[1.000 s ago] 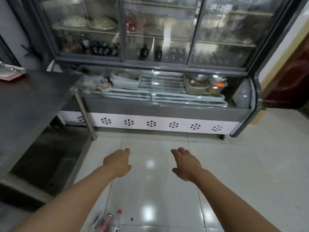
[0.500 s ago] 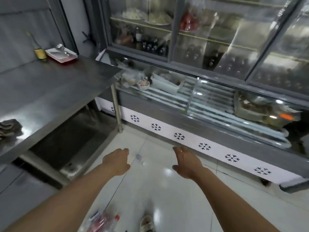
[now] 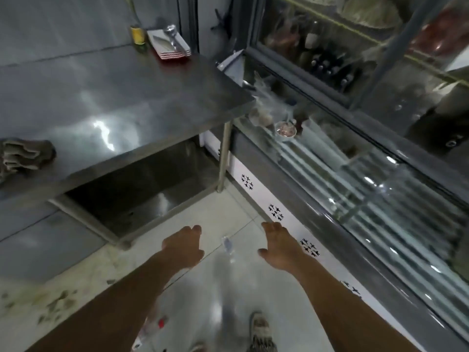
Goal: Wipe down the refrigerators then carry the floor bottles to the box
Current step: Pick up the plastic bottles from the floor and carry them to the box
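Both bare hands are held out over the tiled floor [image 3: 220, 222] with nothing grasped. The left hand [image 3: 183, 246] is seen from the back with its fingers curled loosely downward; the right hand [image 3: 279, 246] is relaxed, with its fingers extended forward and its thumb spread inward. The two hands are apart, and between them a small clear plastic bottle with a blue label [image 3: 228, 246] is seen lying on the floor, blurred by motion. Nearer the body, beneath the left forearm, a second clear bottle with a red cap [image 3: 156, 323] is partly shown on the floor. A sandalled foot [image 3: 260, 331] is planted below the right forearm.

To the right of the right hand, the glass-fronted display refrigerator [image 3: 355, 189] is set, its white base panel printed with black snowflake marks; a small bowl [image 3: 286, 130] and dark bottles [image 3: 327, 64] are visible behind the glass, ahead of the hands. Ahead and to the left of the left hand, a stainless steel table [image 3: 121, 97] is placed, with a crumpled grey cloth [image 3: 22, 158] resting at its near left edge. At its far corner a stack of white plates [image 3: 170, 45] and a yellow-labelled bottle [image 3: 138, 34] are set just beside each other.
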